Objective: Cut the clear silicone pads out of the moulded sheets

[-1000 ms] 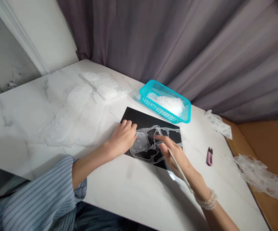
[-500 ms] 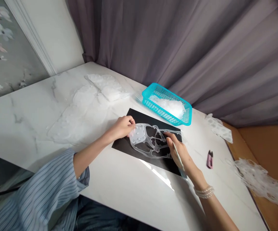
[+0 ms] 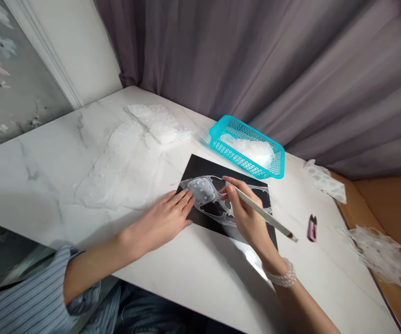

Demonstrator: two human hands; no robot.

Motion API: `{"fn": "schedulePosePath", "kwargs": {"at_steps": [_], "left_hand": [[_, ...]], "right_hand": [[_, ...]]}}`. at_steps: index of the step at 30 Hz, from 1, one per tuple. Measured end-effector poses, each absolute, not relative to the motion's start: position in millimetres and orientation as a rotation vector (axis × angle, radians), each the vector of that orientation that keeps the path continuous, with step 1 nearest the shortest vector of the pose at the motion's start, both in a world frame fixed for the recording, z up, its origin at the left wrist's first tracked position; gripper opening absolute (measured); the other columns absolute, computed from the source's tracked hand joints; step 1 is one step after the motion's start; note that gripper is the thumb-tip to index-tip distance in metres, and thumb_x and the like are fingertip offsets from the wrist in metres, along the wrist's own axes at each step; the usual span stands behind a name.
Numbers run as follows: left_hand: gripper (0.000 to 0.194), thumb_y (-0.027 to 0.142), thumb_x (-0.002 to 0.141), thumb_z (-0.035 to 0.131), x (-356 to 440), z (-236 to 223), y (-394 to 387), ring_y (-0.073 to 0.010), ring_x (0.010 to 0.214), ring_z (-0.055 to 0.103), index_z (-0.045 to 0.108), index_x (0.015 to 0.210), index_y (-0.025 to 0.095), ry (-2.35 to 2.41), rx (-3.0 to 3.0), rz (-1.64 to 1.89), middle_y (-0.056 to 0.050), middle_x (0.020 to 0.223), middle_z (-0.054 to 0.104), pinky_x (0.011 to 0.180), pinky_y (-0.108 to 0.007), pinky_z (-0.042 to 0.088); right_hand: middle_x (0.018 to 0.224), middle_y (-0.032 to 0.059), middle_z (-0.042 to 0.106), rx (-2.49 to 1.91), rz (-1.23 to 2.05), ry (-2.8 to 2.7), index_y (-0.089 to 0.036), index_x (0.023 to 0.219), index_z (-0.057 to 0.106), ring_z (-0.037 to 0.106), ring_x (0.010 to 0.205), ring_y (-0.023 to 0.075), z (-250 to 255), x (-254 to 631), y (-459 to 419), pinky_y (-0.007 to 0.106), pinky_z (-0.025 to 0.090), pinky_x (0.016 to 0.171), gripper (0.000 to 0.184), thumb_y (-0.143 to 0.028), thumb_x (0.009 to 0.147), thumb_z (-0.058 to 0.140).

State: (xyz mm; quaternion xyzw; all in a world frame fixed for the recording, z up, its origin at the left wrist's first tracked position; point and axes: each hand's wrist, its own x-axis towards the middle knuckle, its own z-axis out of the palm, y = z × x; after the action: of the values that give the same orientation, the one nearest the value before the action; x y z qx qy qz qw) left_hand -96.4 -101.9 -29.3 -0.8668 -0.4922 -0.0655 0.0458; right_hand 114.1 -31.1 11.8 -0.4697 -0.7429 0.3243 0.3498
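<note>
A translucent plastic sheet (image 3: 217,215) with cut-out openings lies on a black mat (image 3: 209,164). At its left part is a rounded, whitish panel (image 3: 202,190) with small bumps. My left hand (image 3: 163,220) rests flat, fingers stretched out, with its fingertips on the sheet's left end beside the panel. My right hand (image 3: 247,213) is closed around a slim white pen-shaped tool (image 3: 264,214), over the middle of the sheet. The tool's rear end points to the lower right; its working tip is hidden by my fingers.
A turquoise basket (image 3: 217,147) holding white material stands behind the mat. Piled translucent sheets (image 3: 124,167) lie at left. Pink-handled snippers (image 3: 312,228) are at right, near a cardboard box (image 3: 388,199) with tangled plastic scraps (image 3: 384,255) at its edge.
My left hand has gone from pinching the sheet's edge to lying flat on it. The sheet has turned slightly, and my right hand has tilted the tool lower, shifting left along the sheet.
</note>
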Motion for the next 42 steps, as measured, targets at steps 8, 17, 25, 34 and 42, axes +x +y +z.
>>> {"fn": "schedulePosePath", "kwargs": {"at_steps": [8, 17, 25, 34, 42], "left_hand": [[0.05, 0.032, 0.102, 0.033, -101.3, -38.6, -113.2, -0.0296, 0.134, 0.046, 0.047, 0.139, 0.0, -1.432, -2.553, -0.191, -0.02, 0.142, 0.053, 0.111, -0.042, 0.036], [0.045, 0.032, 0.1, 0.036, -108.4, -37.0, -107.9, -0.0293, 0.132, 0.046, 0.052, 0.134, 0.006, -1.409, -2.576, -0.244, -0.018, 0.138, 0.056, 0.111, -0.048, 0.033], [0.043, 0.027, 0.1, 0.035, -106.8, -37.9, -109.5, -0.0307, 0.132, 0.047, 0.055, 0.13, 0.004, -1.361, -2.542, -0.197, -0.018, 0.136, 0.057, 0.112, -0.047, 0.032], [0.045, 0.032, 0.1, 0.037, -109.9, -37.0, -107.7, -0.0307, 0.133, 0.046, 0.053, 0.132, 0.003, -1.342, -2.556, -0.207, -0.02, 0.138, 0.055, 0.111, -0.045, 0.034], [0.045, 0.032, 0.099, 0.04, -109.7, -34.2, -103.8, -0.0305, 0.132, 0.044, 0.051, 0.131, 0.003, -1.421, -2.636, -0.291, -0.019, 0.135, 0.057, 0.114, -0.049, 0.03]], "right_hand": [[0.081, 0.0043, 0.068, -1.134, 0.969, -2.041, -0.019, 0.099, 0.066, 0.062, 0.072, 0.0171, -12.9, 77.2, -41.6, 0.032, 0.049, 0.067, 0.025, -0.036, 0.098, 0.047], [0.077, 0.0051, 0.066, -1.094, 0.728, -2.281, -0.017, 0.089, 0.063, 0.058, 0.067, 0.0169, -16.1, 62.2, -36.3, 0.031, 0.045, 0.064, 0.023, -0.028, 0.099, 0.044], [0.076, 0.0042, 0.065, -1.109, 0.575, -2.359, -0.019, 0.084, 0.059, 0.056, 0.062, 0.0156, -17.5, 58.3, -44.0, 0.03, 0.042, 0.06, 0.022, -0.023, 0.098, 0.044], [0.08, 0.0068, 0.067, -1.079, 0.407, -2.356, -0.018, 0.086, 0.062, 0.06, 0.069, 0.0189, -20.5, 64.9, -58.0, 0.032, 0.045, 0.065, 0.021, -0.019, 0.097, 0.044], [0.088, 0.0082, 0.068, -1.089, 0.405, -2.346, -0.02, 0.093, 0.064, 0.061, 0.077, 0.0206, -27.3, 63.5, -53.9, 0.036, 0.05, 0.071, 0.023, -0.022, 0.099, 0.042]]}}
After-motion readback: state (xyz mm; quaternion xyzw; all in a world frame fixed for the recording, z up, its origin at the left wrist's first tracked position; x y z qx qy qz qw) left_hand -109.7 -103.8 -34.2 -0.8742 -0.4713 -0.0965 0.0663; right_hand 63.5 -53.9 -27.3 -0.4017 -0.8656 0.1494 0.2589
